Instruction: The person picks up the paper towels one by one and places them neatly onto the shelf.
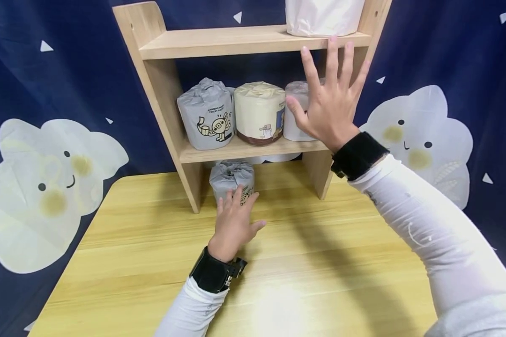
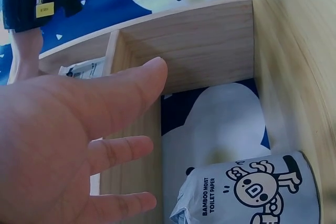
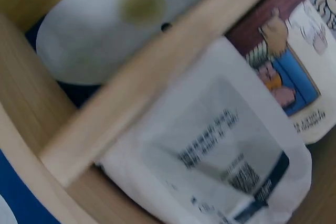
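We see a wooden shelf unit [image 1: 164, 93] standing at the back of the counter [image 1: 320, 281], against a curtain [image 1: 46, 117] that hangs behind both. On its middle shelf three wrapped toilet paper rolls stand side by side, the bamboo roll [image 1: 206, 119] at the left, the middle roll [image 1: 259, 112] touching it, and the right-hand roll [image 1: 295, 112] partly behind our right hand [image 1: 331, 105], while a larger pack [image 1: 322, 16] sits on the top shelf above that hand. Under the middle shelf another roll [image 1: 231, 178] stands on the counter, with our left hand [image 1: 234, 224] just in front of it, its fingers [image 1: 238, 196] touching the roll.
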Available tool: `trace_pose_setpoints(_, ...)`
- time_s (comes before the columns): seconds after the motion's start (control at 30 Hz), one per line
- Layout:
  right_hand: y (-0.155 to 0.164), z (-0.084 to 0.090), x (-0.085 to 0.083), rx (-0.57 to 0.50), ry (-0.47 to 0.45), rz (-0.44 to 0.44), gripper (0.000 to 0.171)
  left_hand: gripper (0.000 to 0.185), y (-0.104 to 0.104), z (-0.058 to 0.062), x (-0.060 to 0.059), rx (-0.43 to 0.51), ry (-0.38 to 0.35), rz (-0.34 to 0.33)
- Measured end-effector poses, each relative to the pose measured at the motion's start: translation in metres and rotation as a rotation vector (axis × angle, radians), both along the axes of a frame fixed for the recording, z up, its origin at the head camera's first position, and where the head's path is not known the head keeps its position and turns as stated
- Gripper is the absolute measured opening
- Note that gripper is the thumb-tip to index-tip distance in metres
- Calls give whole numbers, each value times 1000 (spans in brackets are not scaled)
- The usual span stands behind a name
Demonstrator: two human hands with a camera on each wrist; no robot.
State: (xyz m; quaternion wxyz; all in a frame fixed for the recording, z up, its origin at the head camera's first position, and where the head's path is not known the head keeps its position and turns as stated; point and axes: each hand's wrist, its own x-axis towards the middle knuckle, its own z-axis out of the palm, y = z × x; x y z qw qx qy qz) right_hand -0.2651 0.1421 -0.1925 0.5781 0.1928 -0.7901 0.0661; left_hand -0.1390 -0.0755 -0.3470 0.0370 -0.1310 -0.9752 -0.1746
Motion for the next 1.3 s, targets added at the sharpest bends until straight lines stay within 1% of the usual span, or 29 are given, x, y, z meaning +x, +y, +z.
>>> trace_pose_setpoints(0.13,-3,-18,1,-14,9,5,74,73,0,-1,0,-5,10,3)
trace_pose_setpoints(0.37,-9,-50,12,-16,-75,15,73,74,-1,-1,0,-37,28,12)
trace_pose_setpoints(0.47,-11,-62,15,-11,-87,19,74,74,-1,-1,-1,-39,32,13)
trace_pose_setpoints(0.57,-13,-73,19,-5,-103,20,75,73,-1,-2,-1,-46,52,11)
trace_pose_setpoints(0.7,-14,-88,23,-15,-111,24,74,74,-1,-2,-2,-48,63,9)
trace_pose_setpoints(0.83,-17,-105,28,-54,-92,40,73,75,-1,-2,-3,-43,45,16)
trace_pose_setpoints(0.97,-22,-124,34,-81,-93,26,72,75,-1,-2,-4,-40,43,22)
trace_pose_setpoints(1.03,-24,-134,38,-94,-128,19,72,75,-1,-2,-5,-37,51,21)
trace_pose_setpoints(1.17,-28,-155,47,-116,-229,20,74,75,0,-2,-4,-33,72,19)
trace_pose_setpoints(1.3,-28,-170,58,-142,-303,22,75,74,3,-2,-3,-22,80,8)
